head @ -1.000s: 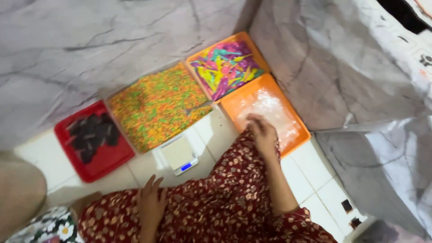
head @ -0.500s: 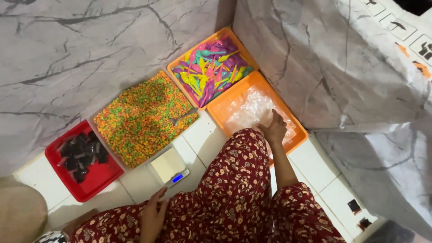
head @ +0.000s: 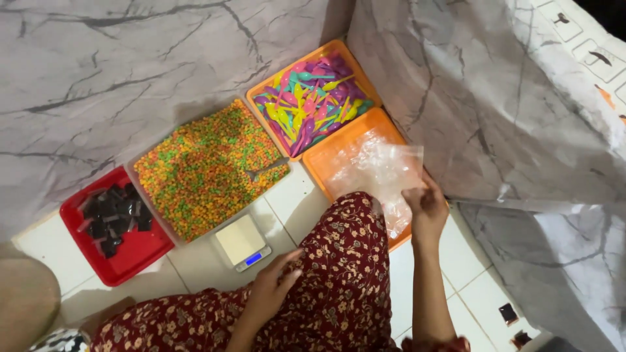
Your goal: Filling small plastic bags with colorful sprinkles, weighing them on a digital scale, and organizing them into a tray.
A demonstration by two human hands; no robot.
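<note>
A clear plastic bag [head: 381,166] is pinched by one edge between the fingers [head: 417,194] of the right hand [head: 427,208] and held lifted over the orange tray [head: 319,163], where more clear bags lie in a loose heap; the grip at the edge lets the thin film hang free of the rest. The left hand [head: 274,290] is rested on the knee, covered by a dark red floral garment [head: 332,287], its fingers loosely spread and holding nothing, just beside a small digital scale [head: 242,242] set on the white tiled floor [head: 290,199]. Four trays are lined up along the marbled wall, within arm's reach of the seated person: a red tray [head: 134,251] with small black packets at the left end, a clear tray heaped with tiny orange, green and yellow pellets [head: 208,169] beside it, a metal scoop [head: 264,171] laid in the pellets near their right edge, then a second orange tray filled with coloured plastic spoons [head: 313,101] in the corner where the wall meets a draped marbled sheet. The scale is placed in front of the pellet tray, between it and the knees, apart from the trays.
</note>
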